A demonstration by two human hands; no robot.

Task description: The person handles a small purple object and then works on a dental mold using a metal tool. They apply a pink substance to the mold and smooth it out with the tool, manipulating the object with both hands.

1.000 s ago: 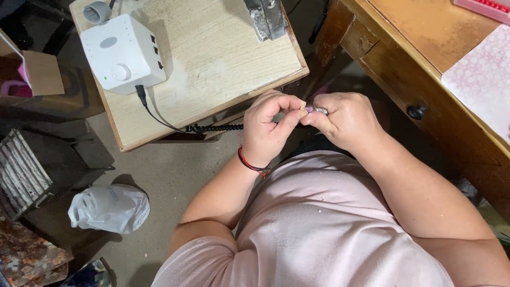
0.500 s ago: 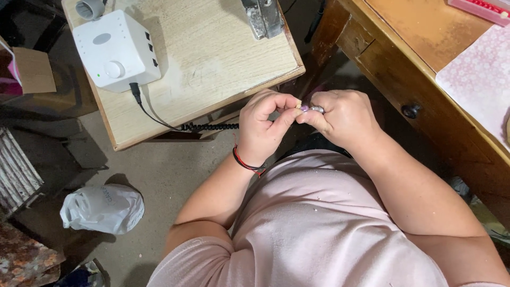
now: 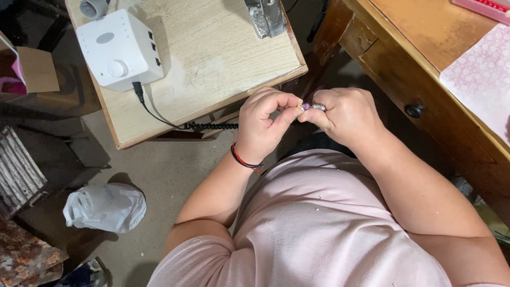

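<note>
My two hands meet in front of my chest, just off the edge of a small light wooden table [image 3: 223, 64]. My right hand [image 3: 345, 114] is closed around a silver handpiece [image 3: 319, 107] with a small purple tip [image 3: 305, 107]. My left hand [image 3: 261, 125], with a red and black bracelet [image 3: 245, 162] on the wrist, pinches at that purple tip with thumb and forefinger. A black coiled cord [image 3: 210, 126] runs from a white control box [image 3: 118, 50] on the table toward my hands.
A metal object [image 3: 265, 16] lies at the table's far edge. A brown wooden desk [image 3: 425, 53] with a drawer knob [image 3: 413, 110] stands at the right, under a pink patterned sheet [image 3: 481, 79]. A white plastic bag [image 3: 106, 207] and a cardboard box [image 3: 37, 69] are on the floor at the left.
My hands stay joined on the handpiece, and my left fingers have shifted slightly on the tip. The view has drifted a little.
</note>
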